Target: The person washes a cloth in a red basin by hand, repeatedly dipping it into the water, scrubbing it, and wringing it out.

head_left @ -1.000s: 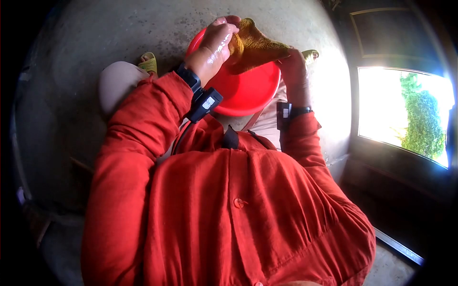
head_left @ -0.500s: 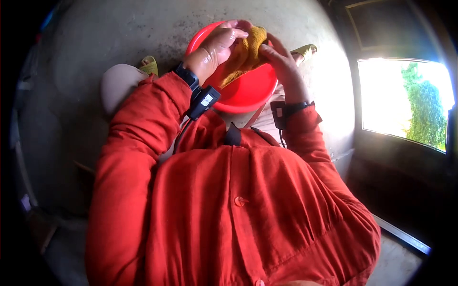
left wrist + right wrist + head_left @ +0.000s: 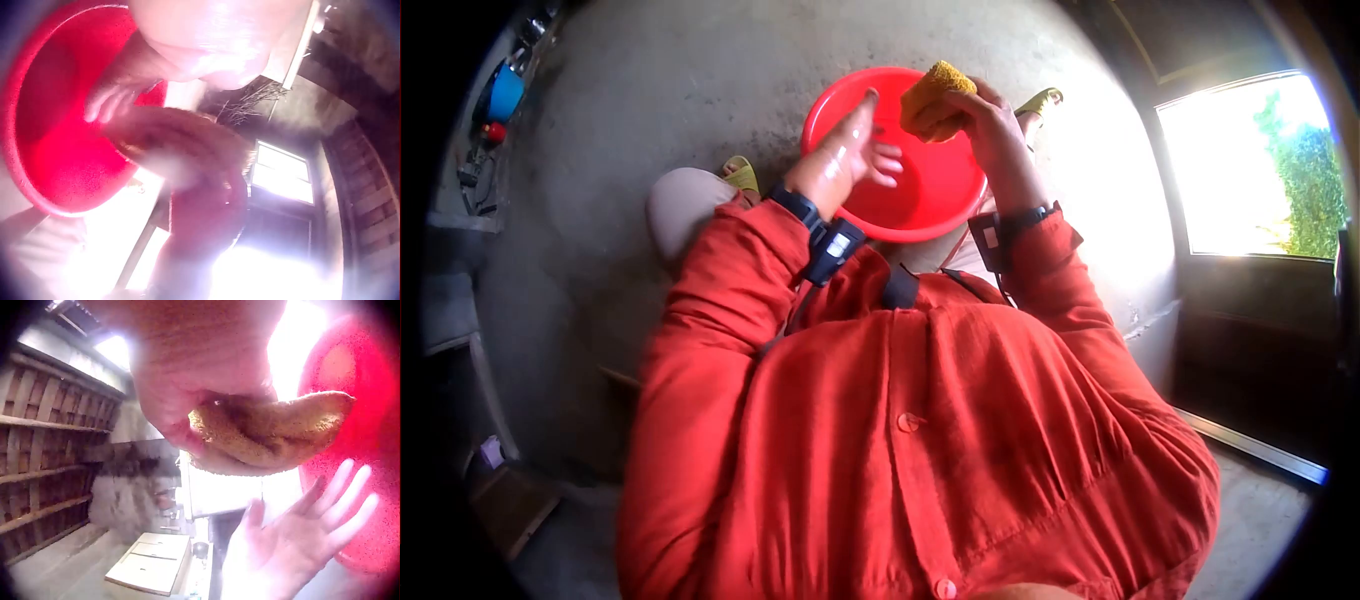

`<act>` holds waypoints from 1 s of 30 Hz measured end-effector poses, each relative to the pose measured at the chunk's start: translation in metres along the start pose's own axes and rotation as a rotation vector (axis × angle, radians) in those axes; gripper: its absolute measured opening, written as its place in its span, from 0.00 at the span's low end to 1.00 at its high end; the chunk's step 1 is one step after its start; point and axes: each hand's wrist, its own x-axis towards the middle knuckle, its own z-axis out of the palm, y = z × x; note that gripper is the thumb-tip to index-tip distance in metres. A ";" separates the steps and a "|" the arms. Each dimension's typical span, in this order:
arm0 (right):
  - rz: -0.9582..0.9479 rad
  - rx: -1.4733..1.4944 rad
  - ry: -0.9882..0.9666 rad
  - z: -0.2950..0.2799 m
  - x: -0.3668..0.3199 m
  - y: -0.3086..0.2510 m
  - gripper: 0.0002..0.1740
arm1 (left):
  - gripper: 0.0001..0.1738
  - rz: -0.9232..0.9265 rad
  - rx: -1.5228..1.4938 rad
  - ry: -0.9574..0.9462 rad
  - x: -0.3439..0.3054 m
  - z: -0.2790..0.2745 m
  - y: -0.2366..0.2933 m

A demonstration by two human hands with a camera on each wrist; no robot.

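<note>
A folded yellow terry cloth is gripped by my right hand, held up above the far right side of a red plastic basin. In the right wrist view the cloth sticks out bunched from under the curled fingers. My left hand, wet and shiny, hovers over the basin's left side with its fingers spread. The right wrist view shows this left hand palm up, apart from the cloth. Glare blurs much of the left wrist view, where the basin fills the left.
The basin sits on a concrete floor between the person's knees, one knee showing at left. Yellow-green slippers are on the feet. A bright door opening lies at right. A blue container stands among clutter far left.
The cloth was stretched between both hands, then gathered together. Now the left hand has let go and opened, moving down and left, while the right keeps the folded cloth.
</note>
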 end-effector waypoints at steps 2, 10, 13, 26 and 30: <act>-0.008 0.051 0.002 0.027 -0.013 -0.011 0.20 | 0.37 0.070 -0.063 -0.147 0.002 0.007 -0.016; -0.255 -0.068 0.276 0.030 0.028 0.012 0.21 | 0.22 0.305 -0.270 -0.486 0.010 0.010 -0.007; -0.195 -0.340 0.414 0.007 0.058 0.033 0.19 | 0.26 0.266 -0.233 -0.399 -0.018 0.036 0.001; -0.022 0.138 -0.021 0.027 0.028 -0.003 0.17 | 0.28 0.357 0.086 -0.658 -0.032 0.036 -0.001; -0.308 -0.503 -0.085 0.025 0.039 0.001 0.10 | 0.18 0.434 0.326 -0.585 -0.039 0.032 0.003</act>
